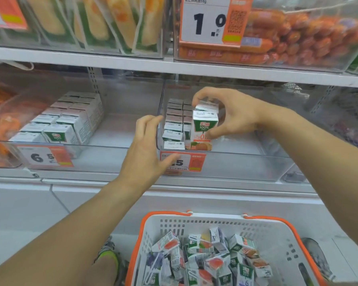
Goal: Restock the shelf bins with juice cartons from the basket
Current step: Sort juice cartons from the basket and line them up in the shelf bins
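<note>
Up at the middle shelf, the right hand (232,112) pinches one juice carton (204,129) upright at the front of the clear bin (246,159), beside two rows already standing there. The left hand (147,149), fingers spread, touches the bin's front left corner. Below, one orange-rimmed basket (277,240) holds a loose heap of cartons.

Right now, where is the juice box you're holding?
The juice carton is in my right hand, upright in the clear bin, right of the carton rows.
</note>
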Motion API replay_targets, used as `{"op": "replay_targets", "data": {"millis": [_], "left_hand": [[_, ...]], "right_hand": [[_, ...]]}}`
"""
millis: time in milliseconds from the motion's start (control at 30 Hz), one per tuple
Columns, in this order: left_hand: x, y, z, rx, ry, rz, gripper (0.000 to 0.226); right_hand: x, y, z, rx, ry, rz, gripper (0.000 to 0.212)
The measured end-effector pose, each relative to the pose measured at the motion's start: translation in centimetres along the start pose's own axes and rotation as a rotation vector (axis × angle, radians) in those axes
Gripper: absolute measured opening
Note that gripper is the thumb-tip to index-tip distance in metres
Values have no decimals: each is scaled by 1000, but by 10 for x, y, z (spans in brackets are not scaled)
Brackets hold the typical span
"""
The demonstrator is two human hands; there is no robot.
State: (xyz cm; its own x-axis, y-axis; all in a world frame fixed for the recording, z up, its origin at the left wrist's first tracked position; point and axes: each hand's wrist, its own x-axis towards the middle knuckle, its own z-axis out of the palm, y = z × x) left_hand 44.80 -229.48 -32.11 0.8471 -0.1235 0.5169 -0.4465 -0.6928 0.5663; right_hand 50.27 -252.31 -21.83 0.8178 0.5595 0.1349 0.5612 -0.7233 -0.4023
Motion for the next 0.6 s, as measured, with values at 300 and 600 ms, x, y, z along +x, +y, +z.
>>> {"op": "replay_targets", "data": {"millis": [300,600], "left_hand": [[1,-3,2,8,7,22,89],[0,-3,1,-11,6,13,88]], "right_hand": [[13,6,6,80,-50,-1,66],[12,10,13,52,-97,41,66]]}}
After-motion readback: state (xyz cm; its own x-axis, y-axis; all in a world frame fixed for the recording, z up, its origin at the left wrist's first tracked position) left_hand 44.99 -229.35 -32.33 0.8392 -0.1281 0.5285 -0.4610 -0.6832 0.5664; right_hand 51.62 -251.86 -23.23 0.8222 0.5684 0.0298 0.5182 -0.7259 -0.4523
